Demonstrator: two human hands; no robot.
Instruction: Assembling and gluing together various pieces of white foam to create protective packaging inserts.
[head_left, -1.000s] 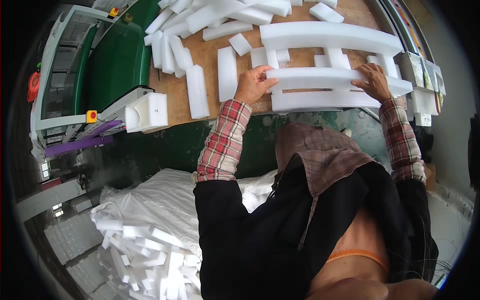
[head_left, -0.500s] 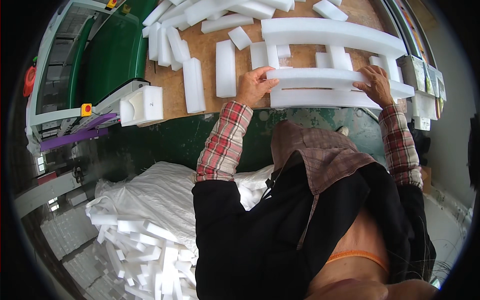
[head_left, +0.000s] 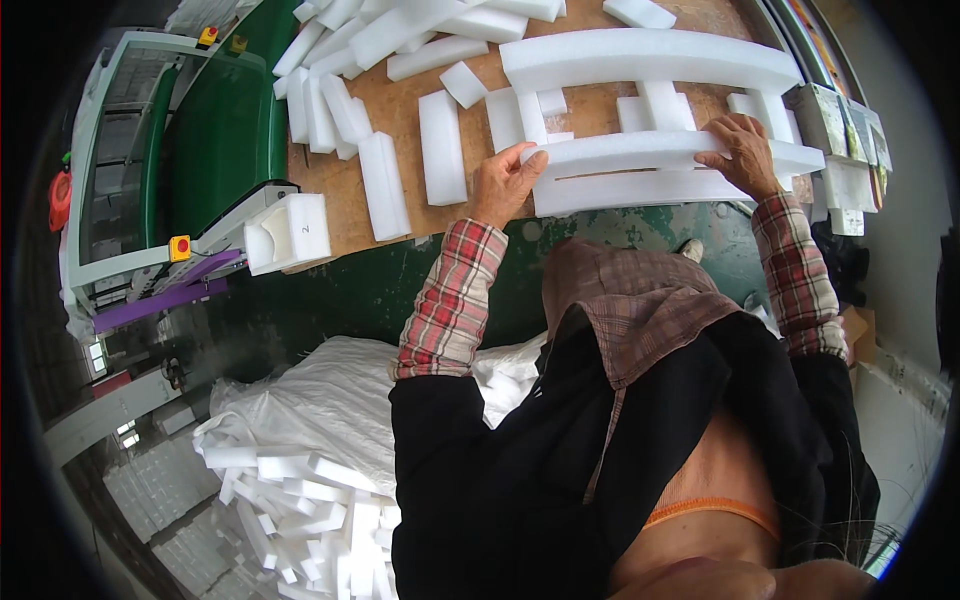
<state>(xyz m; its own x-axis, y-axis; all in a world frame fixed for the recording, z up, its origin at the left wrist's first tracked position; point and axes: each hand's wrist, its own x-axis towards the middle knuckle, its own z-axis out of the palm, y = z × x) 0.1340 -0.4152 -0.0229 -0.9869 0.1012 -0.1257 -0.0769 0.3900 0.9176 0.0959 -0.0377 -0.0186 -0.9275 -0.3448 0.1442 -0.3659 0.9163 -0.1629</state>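
My left hand (head_left: 505,180) grips the left end of a long white foam bar (head_left: 630,152) lying across the wooden table (head_left: 400,215). My right hand (head_left: 742,152) rests on the same bar near its right end. A second long foam bar (head_left: 640,190) lies just under it at the table's front edge. A wider curved foam bar (head_left: 650,58) lies farther back, joined by short foam cross pieces (head_left: 662,103).
Several loose foam blocks (head_left: 440,145) lie left of my hands. A green conveyor machine (head_left: 210,140) stands at the left, with a white foam box (head_left: 290,232) at its end. A white sack of foam strips (head_left: 300,470) sits on the floor. Boxes (head_left: 835,120) stand at the right.
Both hands stay on the long foam bar. The view has shifted slightly; the bar sits a little closer to the table's front edge.
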